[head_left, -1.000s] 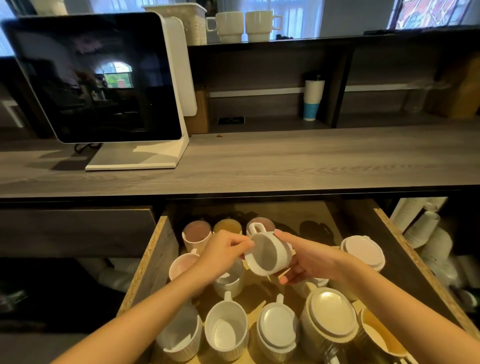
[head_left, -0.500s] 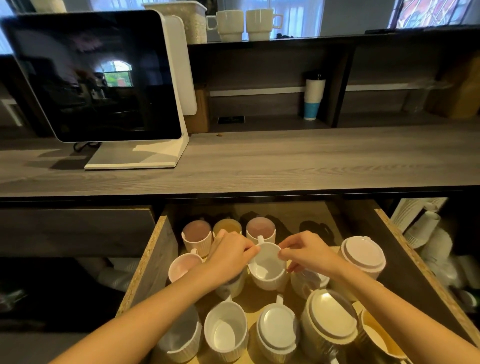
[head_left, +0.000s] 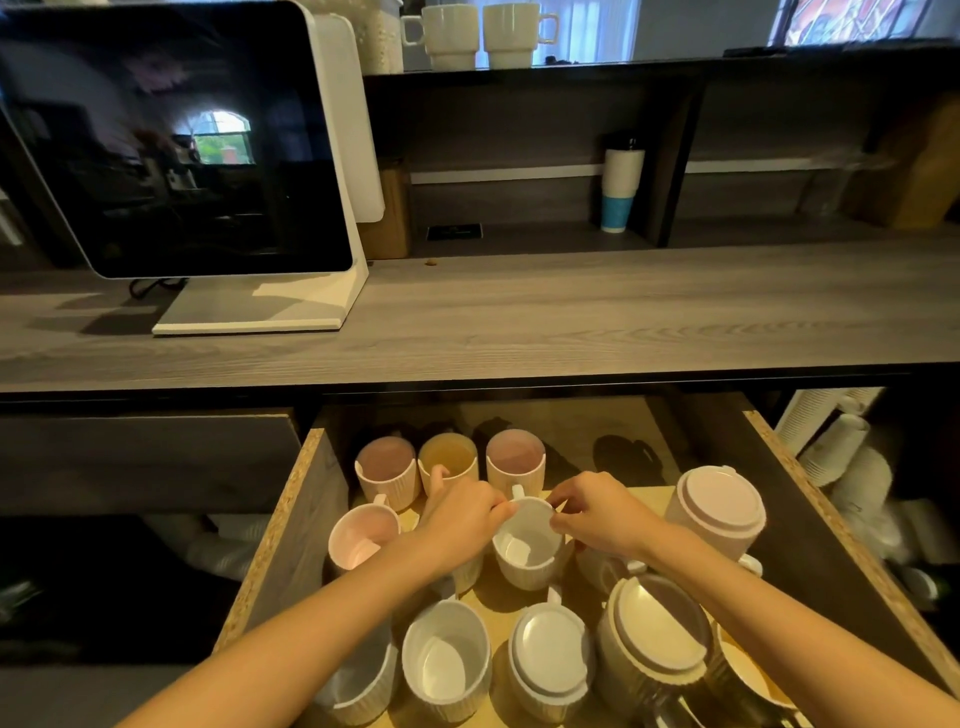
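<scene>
Left grip (head_left: 462, 519) and right grip (head_left: 597, 514) are both closed on the rim of one white ribbed ceramic mug (head_left: 527, 553), which stands near the middle of the open chipboard-walled drawer (head_left: 270, 535). The left grip pinches the rim on the side toward the drawer's left wall. The right grip pinches the opposite side with thumb and fingertip. The mug therefore lies directly between the two grips and slightly below them, and neither hand is nearer than the other. Its long axis is vertical, mouth up, with the loop handle pointing toward the drawer's far end. Whether its base rests fully on the drawer floor cannot be told, because neighbouring cups hide the foot. A row of three ribbed pastel mugs (head_left: 449, 460) stands at the drawer's far end. A pale pink mug (head_left: 363, 535) stands toward the left wall, and upturned white ribbed mugs (head_left: 717, 506) fill the right side and the near end. Because both grips oppose each other across a vertical axis, the coming move probably has to run straight up or straight down. Any sideways drift would likely knock the crowded neighbours. The grey wood-grain surface (head_left: 571, 322) overhangs the drawer's far end.
</scene>
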